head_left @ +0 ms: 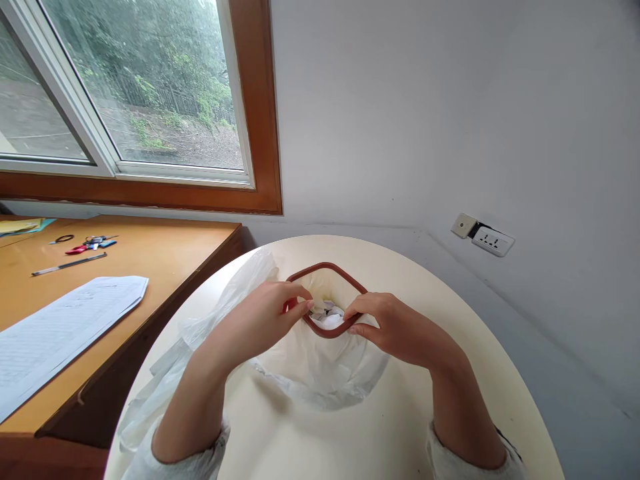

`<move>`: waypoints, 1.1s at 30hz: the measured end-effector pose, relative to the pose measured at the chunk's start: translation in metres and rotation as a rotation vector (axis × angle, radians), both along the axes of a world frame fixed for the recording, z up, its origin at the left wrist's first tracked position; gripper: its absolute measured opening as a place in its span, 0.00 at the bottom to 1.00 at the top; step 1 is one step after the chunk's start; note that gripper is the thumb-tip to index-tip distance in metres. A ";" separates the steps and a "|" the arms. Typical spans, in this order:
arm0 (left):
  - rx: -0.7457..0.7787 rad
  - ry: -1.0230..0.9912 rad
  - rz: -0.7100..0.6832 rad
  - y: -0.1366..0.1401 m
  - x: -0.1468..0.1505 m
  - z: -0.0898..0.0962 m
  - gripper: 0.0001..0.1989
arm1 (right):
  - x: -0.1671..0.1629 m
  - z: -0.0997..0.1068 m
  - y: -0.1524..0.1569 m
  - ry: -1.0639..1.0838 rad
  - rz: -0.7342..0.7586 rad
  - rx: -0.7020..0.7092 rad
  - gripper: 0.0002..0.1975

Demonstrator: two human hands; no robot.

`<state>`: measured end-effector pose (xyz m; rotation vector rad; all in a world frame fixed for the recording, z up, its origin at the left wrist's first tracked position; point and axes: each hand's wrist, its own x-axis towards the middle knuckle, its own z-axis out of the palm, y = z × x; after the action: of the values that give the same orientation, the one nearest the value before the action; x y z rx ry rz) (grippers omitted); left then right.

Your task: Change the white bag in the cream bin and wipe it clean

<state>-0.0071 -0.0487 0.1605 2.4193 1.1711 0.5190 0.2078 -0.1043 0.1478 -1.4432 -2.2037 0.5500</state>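
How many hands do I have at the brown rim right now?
2: the left hand at the left side of the brown rim, the right hand at its right side. No others show.

Head-worn view, forward and down

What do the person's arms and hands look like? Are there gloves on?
No gloves! The left hand and right hand are bare, with no rings or watch showing. Pale grey, wrinkly sleeves end partway along the forearms. A thin dark strip shows by the right cuff, too small to name.
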 end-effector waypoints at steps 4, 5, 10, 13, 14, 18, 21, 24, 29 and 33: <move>0.014 -0.021 -0.037 0.001 0.000 -0.002 0.17 | -0.002 0.000 0.000 0.005 -0.004 -0.009 0.08; 0.013 -0.029 -0.041 0.001 0.000 -0.002 0.17 | -0.002 0.000 0.000 0.003 -0.006 -0.009 0.08; 0.016 -0.002 -0.033 0.000 0.000 -0.001 0.17 | -0.004 -0.002 0.001 -0.037 -0.038 0.019 0.07; 0.003 0.043 -0.041 -0.002 0.001 0.000 0.17 | -0.008 -0.007 0.004 -0.075 -0.098 0.063 0.06; -0.008 0.058 -0.051 -0.003 0.001 0.000 0.17 | -0.010 -0.009 0.007 -0.082 -0.113 0.082 0.07; -0.036 0.112 -0.054 -0.001 0.003 -0.005 0.13 | -0.021 -0.020 0.019 -0.071 -0.149 0.165 0.07; 0.002 0.100 0.034 0.006 0.003 -0.011 0.14 | -0.028 -0.027 0.027 -0.013 -0.136 0.214 0.08; 0.055 0.059 0.103 0.016 0.002 -0.017 0.14 | -0.030 -0.031 0.029 0.018 -0.117 0.292 0.17; 0.093 -0.024 0.187 0.035 -0.001 -0.028 0.12 | -0.027 -0.025 0.023 0.010 -0.122 0.360 0.23; 0.142 -0.076 0.245 0.049 -0.002 -0.039 0.11 | -0.023 -0.013 0.010 -0.035 -0.170 0.392 0.22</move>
<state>-0.0093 0.0005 0.1217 2.3604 1.4511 0.7861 0.1852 -0.0940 0.1352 -1.4120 -2.0433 0.0309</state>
